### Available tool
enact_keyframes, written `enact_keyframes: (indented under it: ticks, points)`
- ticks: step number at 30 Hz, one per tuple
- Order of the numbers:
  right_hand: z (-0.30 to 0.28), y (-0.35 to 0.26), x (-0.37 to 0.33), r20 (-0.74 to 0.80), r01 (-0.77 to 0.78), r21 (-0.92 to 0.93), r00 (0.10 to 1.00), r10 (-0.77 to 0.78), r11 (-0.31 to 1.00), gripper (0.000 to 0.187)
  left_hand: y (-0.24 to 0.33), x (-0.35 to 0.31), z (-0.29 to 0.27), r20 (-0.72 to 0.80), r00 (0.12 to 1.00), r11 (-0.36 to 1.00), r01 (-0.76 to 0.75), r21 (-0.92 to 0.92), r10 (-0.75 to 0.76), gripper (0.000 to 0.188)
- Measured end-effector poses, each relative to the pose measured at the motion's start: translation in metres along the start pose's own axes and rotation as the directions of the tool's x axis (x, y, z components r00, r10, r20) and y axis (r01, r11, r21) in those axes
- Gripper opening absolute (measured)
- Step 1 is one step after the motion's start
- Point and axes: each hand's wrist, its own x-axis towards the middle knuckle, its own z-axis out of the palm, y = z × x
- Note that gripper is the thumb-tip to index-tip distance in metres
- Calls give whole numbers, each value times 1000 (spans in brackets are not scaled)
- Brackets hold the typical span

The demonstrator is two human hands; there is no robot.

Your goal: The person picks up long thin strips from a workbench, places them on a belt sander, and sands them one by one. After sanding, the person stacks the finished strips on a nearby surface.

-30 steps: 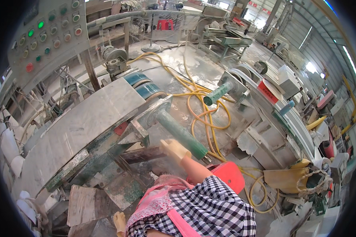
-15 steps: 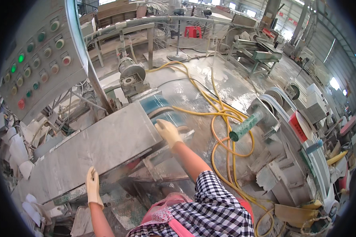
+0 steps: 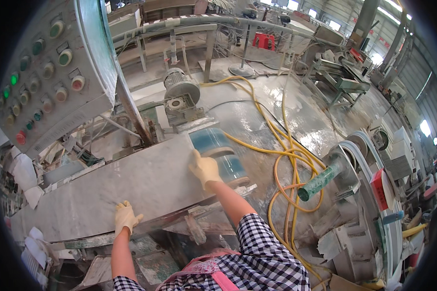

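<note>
A long, flat grey slab [image 3: 145, 177] lies on the machine bed in front of me, slanting from lower left up to the belt rollers. My left hand [image 3: 126, 218], in a cream glove, rests on its near edge with the fingers stretched forward and the thumb out to the side. At the slab's right end my right hand [image 3: 205, 169], gloved alike, has its fingers bent over the edge; some fingertips are hidden. Just beyond that hand are blue belt bands [image 3: 211, 140] on rollers.
A control panel [image 3: 48, 72] with several round buttons, some lit green, stands at the left. Behind the bed sits a grey motor [image 3: 180, 92]. Yellow hoses [image 3: 291, 155] loop across the wet floor. At the right, a green roller [image 3: 320, 182] juts from a curved machine.
My left hand has shifted from beside the slab's near edge onto its top, fingers spreading. My right hand has come in from the belt bands onto the slab's end. The view has shifted.
</note>
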Motion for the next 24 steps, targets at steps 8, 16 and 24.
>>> enact_keyframes:
  ticks: [8, 16, 24]
  points:
    - [-14, -19, 13, -37, -319, 437, 928, 371, 841, 68, 2, 5, -1, -27, 999, 998, -42, 36, 43, 85]
    - [-26, -45, -32, 2, -79, 528, 996, 91, 846, 66, 4, -3, -9, -65, 996, 997, -67, -47, 64, 78]
    - [-35, -78, -49, 237, -179, 123, 960, 146, 976, 35, 8, -9, -2, -81, 997, 997, -17, -80, 10, 73]
